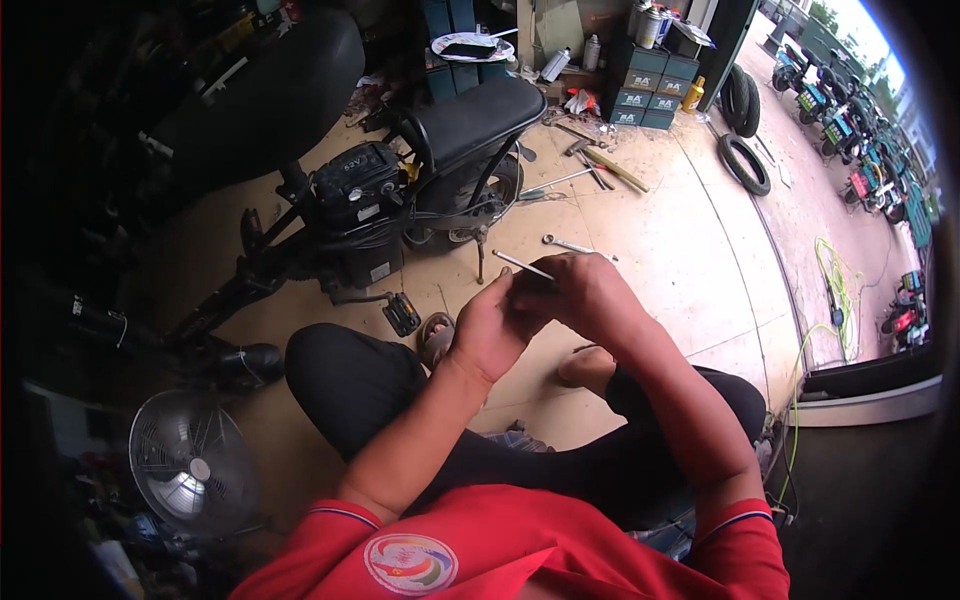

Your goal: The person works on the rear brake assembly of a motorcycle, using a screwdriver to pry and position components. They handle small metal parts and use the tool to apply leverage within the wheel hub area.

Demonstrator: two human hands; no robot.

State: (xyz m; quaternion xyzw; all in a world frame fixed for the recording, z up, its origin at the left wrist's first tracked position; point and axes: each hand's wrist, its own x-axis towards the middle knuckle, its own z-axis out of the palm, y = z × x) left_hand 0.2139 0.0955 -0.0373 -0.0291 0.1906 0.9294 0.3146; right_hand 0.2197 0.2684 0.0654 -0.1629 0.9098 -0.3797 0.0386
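Note:
My two hands meet in front of me, above the tiled floor between my knees. My right hand [590,290] is closed, and a thin silvery metal rod [522,263] sticks out of it toward the left. The rod's other end is hidden, so its kind cannot be told. Just beneath, my left hand [488,328] curls its fingers around something dark, mostly covered by the right hand. Beyond the hands a wrench [568,243] lies on the floor. At the left stands a black electric bike [365,190] with a rear seat [478,120] and a pedal [402,314].
A hammer [615,168] and other tools lie farther off. Stacked boxes [645,88] hold spray cans at the back. Loose tires [744,165] are by the doorway, with a yellow-green cable [838,300] on the ground. A fan [190,460] stands at lower left.

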